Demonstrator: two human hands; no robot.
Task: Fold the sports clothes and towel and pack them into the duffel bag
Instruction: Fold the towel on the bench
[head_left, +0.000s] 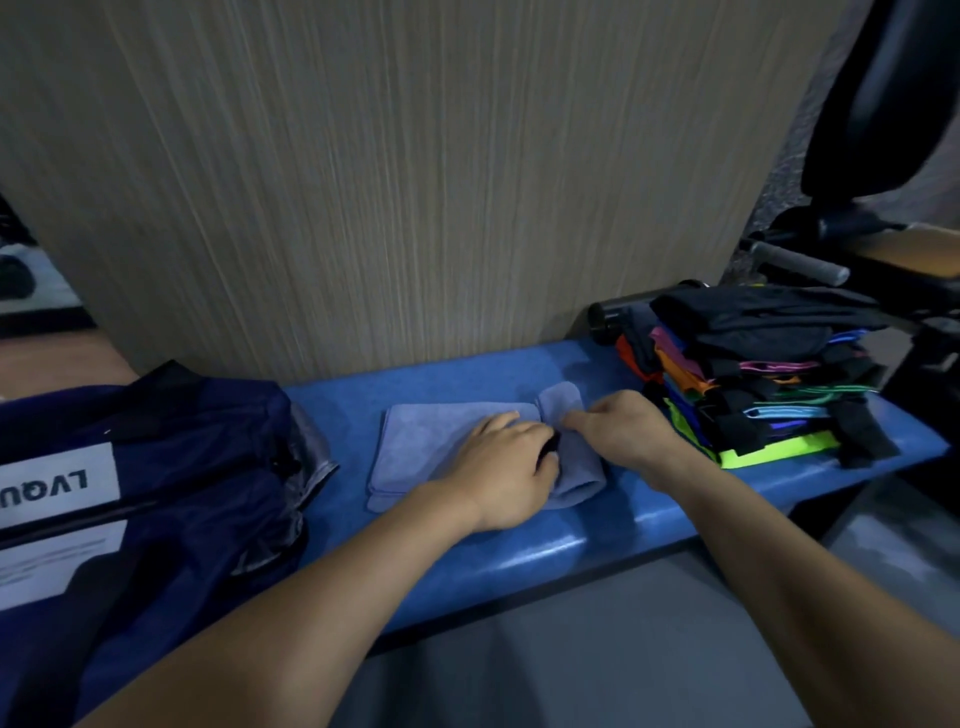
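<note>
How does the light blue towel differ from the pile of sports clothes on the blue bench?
The light blue terry towel is a single plain-coloured piece lying low; the pile of sports clothes is many black and bright pieces stacked high. Both hands, left hand and right hand, are on the towel; none touches the pile. Both rest on the padded blue bench.

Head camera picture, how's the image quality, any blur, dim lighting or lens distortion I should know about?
Head view: dim and soft overall; the wood-grain wall panel is streaked with motion blur. The wide-angle lens bends the blue bench edge and stretches the forearms. The left hand and right hand on the towel are fairly clear. The duffel bag and clothes pile fall into shadow.
</note>
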